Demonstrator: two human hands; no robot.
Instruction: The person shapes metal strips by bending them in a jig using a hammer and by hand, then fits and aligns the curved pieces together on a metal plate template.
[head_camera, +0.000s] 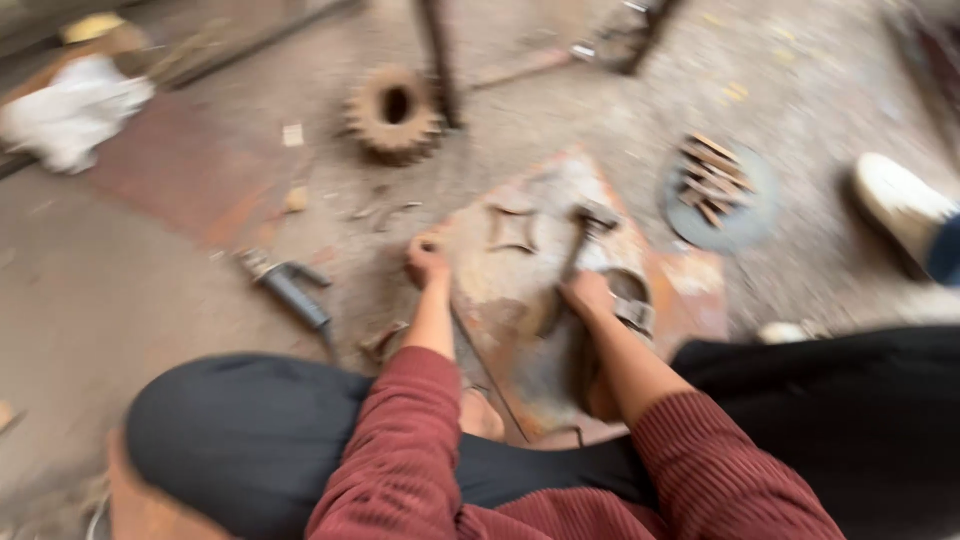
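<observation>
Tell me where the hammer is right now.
In the head view, the hammer is right of centre, its handle held in the right hand, its head over the rusty metal plate beside a small four-pointed metal piece.

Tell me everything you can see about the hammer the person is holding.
The hammer has a dark metal head and a slim brownish handle that looks like wood, though blur hides detail. It lies slanted, head away from the person and over the rusty metal plate on the floor, near a small four-pointed metal piece. The right hand grips the lower end of the handle. The left hand is apart from it, at the plate's left edge. Whether the head touches the plate cannot be told.
</observation>
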